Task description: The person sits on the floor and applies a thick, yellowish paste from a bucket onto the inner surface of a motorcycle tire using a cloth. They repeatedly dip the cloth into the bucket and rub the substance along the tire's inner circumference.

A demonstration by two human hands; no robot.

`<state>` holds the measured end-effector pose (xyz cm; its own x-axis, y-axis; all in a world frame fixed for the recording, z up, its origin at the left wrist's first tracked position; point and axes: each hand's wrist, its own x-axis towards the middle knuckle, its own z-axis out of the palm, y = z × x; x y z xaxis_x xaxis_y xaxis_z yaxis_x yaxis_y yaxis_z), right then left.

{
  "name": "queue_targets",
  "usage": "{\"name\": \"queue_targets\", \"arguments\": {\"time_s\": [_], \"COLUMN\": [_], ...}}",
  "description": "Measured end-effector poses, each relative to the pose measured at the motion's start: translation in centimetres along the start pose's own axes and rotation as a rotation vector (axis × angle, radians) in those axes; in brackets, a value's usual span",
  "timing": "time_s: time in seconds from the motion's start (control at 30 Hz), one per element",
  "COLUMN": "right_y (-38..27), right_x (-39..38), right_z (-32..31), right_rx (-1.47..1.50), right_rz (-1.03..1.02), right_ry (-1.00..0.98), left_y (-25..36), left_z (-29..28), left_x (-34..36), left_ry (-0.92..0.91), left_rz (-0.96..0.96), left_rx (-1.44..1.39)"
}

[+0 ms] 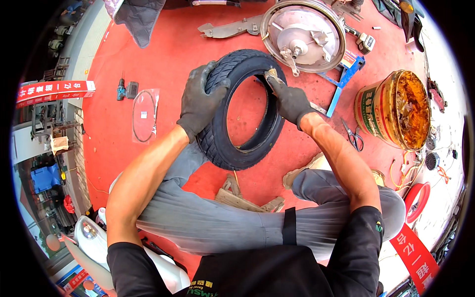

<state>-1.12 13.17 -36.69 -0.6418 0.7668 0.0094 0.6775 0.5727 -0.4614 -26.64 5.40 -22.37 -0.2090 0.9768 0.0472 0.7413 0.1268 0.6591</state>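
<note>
A black rubber tire (216, 132) with a treaded outside stands tilted upright before me, above my grey-trousered legs. My left hand (202, 99), in a dark glove, is wrapped over its upper left tread. On the opposite side my right hand (292, 99), gloved too, is closed round a small tan, shiny piece (271, 74) that touches the tire's upper right rim. What that piece is I cannot make out, as the fingers partly cover it. Beyond the tire lies a metal hub wheel (303, 34) with its axle facing up.
A bucket (376, 111) of orange-brown grease stands at right, near scissors (353, 136) and a blue metal frame (339, 91). A cordless drill (127, 90) and a bagged black loop (134, 116) lie left. A wooden piece (237, 199) sits between my legs. A power tool (364, 42) lies beside the wheel.
</note>
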Motion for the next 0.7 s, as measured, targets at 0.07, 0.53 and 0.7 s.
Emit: {"name": "queue_targets", "arguments": {"time_s": [0.07, 0.53, 0.7], "right_y": [1.1, 4.5, 0.9], "right_x": [0.1, -6.1, -2.1], "right_z": [1.1, 6.7, -0.1], "right_rx": [0.015, 0.139, 0.169], "right_rz": [0.021, 0.242, 0.071], "right_ry": [-0.036, -0.548, -0.028], "left_y": [-0.3, 0.0, -0.5], "left_z": [0.1, 0.8, 0.0], "left_x": [-0.1, 0.6, -0.2], "left_ry": [0.01, -0.005, 0.007], "left_rz": [0.004, 0.017, 0.01], "left_rx": [0.01, 0.008, 0.006]}}
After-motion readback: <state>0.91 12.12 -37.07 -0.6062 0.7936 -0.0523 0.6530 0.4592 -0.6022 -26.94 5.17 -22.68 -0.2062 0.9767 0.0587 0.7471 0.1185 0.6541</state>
